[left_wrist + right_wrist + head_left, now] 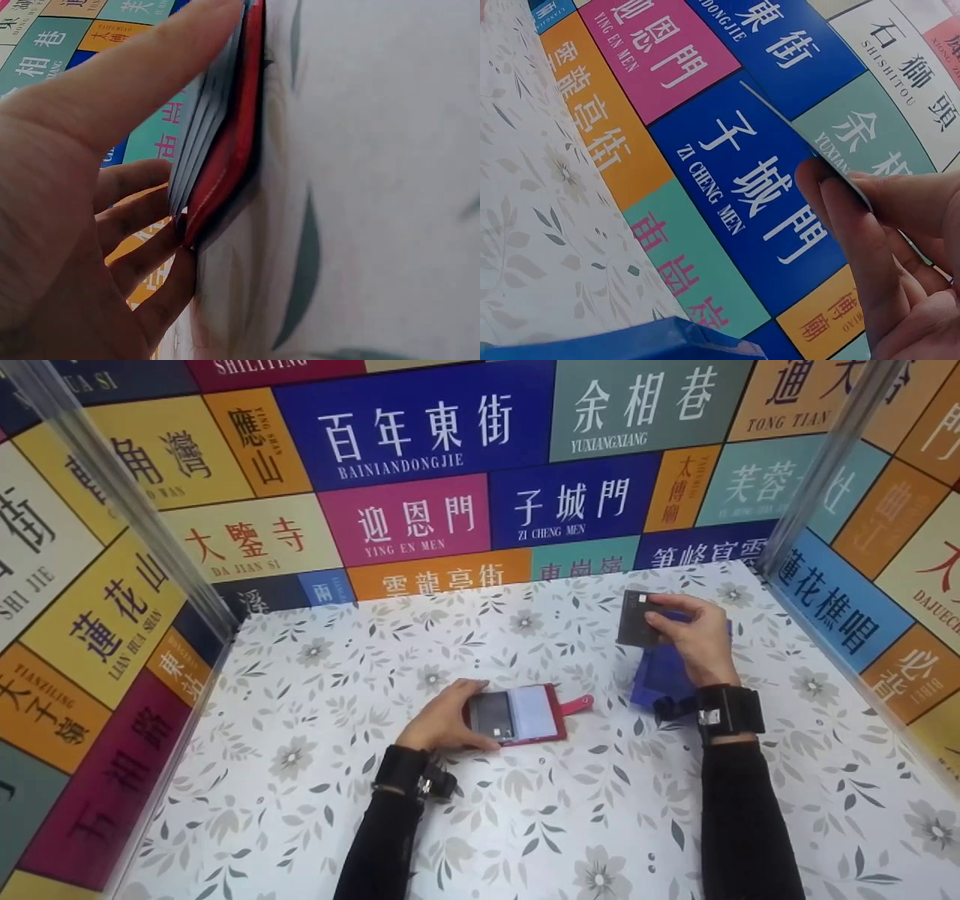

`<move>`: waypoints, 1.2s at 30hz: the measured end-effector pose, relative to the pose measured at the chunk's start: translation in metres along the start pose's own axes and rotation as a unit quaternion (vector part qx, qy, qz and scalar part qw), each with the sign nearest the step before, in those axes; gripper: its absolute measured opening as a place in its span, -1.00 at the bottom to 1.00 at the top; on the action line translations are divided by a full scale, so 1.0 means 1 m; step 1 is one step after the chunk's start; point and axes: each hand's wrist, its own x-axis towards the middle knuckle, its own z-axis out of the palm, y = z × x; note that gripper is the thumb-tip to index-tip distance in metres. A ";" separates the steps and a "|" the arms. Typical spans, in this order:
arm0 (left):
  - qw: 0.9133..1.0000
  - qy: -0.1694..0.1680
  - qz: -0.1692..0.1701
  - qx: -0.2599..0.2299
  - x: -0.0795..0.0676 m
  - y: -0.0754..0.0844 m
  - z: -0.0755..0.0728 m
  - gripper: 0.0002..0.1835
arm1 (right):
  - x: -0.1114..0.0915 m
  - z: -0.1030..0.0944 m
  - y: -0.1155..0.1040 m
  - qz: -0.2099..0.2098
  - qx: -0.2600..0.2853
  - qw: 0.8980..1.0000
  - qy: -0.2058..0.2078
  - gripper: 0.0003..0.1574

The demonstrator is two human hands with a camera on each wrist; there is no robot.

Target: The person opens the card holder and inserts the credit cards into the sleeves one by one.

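On the flowered tabletop lies an opened red card holder point(560, 711), its snap strap point(576, 705) pointing right. My left hand point(441, 718) grips its left side, thumb on the near edge and fingers along the far edge. A dark card point(491, 711) shows in the left half, and a pale sleeve page point(534, 711) lies on the right. Stacked sleeves point(206, 124) show edge-on in the left wrist view. Up at the right, my right hand point(697, 637) pinches a black card point(634, 621) between thumb and fingers. That card appears as a thin edge point(780, 116) in the right wrist view.
Under the right hand stands a blue box point(660, 671), partly hidden by the hand and wrist camera. Panels printed with place names point(412, 427) wall in the back and both sides. Clear corner strips point(817, 465) join the panels.
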 end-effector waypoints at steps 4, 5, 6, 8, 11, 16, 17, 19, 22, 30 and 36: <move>0.998 0.049 0.009 -0.023 0.003 0.006 -0.003 0.07 | 0.000 0.021 0.007 -0.012 -0.025 0.999 -0.031 -0.53; 0.997 0.066 0.016 -0.046 0.004 0.008 -0.003 -0.02 | -0.001 0.030 0.009 -0.015 -0.035 0.998 -0.042 -0.53; 0.994 0.081 0.022 -0.069 0.006 0.010 -0.002 -0.13 | -0.003 0.040 0.012 -0.015 -0.044 0.997 -0.056 -0.53; 0.984 0.105 0.030 -0.141 0.010 0.016 0.000 -0.34 | -0.008 0.063 0.019 -0.013 -0.061 0.994 -0.089 -0.54; 0.954 0.118 0.033 -0.273 0.015 0.025 0.006 -0.54 | -0.021 0.099 0.031 -0.011 -0.086 0.985 -0.148 -0.56; 0.913 0.134 0.004 -0.385 0.019 0.035 0.014 -0.69 | -0.044 0.138 0.050 -0.021 -0.113 0.968 -0.222 -0.62; 0.911 0.139 0.000 -0.389 0.019 0.036 0.014 -0.72 | -0.046 0.141 0.053 -0.019 -0.111 0.966 -0.233 -0.62; 0.910 0.153 -0.001 -0.385 0.019 0.035 0.013 -0.77 | -0.048 0.143 0.054 -0.007 -0.105 0.962 -0.253 -0.60; 0.910 0.178 0.003 -0.375 0.018 0.031 0.010 -0.80 | -0.046 0.139 0.052 0.013 -0.113 0.953 -0.282 -0.50; 0.910 0.211 -0.031 -0.357 0.015 0.028 0.003 -0.80 | -0.032 0.106 0.054 -0.009 -0.334 0.871 -0.360 -0.25; 0.926 0.200 -0.041 -0.316 0.015 0.025 0.012 -0.64 | -0.031 0.099 0.068 -0.043 -0.420 0.815 -0.397 -0.10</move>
